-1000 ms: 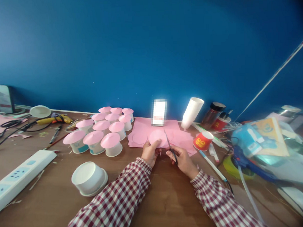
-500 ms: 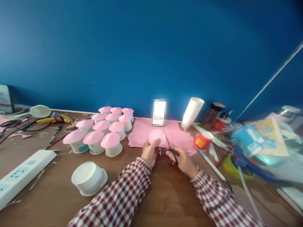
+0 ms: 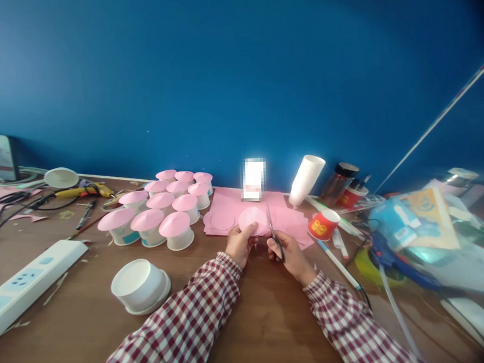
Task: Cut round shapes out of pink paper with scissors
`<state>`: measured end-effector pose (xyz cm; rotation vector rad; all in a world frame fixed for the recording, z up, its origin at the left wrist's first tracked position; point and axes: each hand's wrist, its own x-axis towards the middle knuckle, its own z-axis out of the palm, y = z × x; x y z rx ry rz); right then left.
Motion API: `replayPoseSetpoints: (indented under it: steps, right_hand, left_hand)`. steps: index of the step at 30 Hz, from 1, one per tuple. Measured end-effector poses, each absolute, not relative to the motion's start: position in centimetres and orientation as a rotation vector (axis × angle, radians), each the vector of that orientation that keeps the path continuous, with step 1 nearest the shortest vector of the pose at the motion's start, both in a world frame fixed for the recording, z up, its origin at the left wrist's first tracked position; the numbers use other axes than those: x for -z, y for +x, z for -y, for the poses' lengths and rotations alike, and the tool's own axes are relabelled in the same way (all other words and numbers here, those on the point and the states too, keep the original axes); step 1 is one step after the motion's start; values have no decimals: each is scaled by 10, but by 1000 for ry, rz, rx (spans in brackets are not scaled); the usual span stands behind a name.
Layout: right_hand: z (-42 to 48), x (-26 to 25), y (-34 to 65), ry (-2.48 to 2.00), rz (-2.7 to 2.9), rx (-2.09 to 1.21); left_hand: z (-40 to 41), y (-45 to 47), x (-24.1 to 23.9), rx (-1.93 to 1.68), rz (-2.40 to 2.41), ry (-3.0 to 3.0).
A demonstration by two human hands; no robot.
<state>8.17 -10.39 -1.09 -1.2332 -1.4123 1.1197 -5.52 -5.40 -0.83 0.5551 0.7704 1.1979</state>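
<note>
Between thumb and fingers my left hand pinches a round pink paper disc. My right hand is closed round the dark handles of a pair of scissors. The blades point away from me, just right of the disc's edge. Beneath and behind both hands lie pink paper sheets, with another loose paper circle on their left side. Several white paper cups topped with pink cones stand in rows to the left of my hands.
White bowls sit upside down at the front left, near a power strip. A glue gun lies farther back. On the right are a cup stack, a red cup, a marker and blue-handled tool.
The scissors have shifted slightly right of the disc, and their blades stand more upright. The disc has turned or moved a little in my left hand's grip.
</note>
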Motion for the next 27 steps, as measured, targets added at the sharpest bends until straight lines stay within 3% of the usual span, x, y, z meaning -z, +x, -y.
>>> replayPoseSetpoints:
  steps: [27]
  right_hand:
    - [105, 8, 81, -1244, 1436, -1097]
  left_hand:
    - [56, -54, 8, -1189, -760, 639]
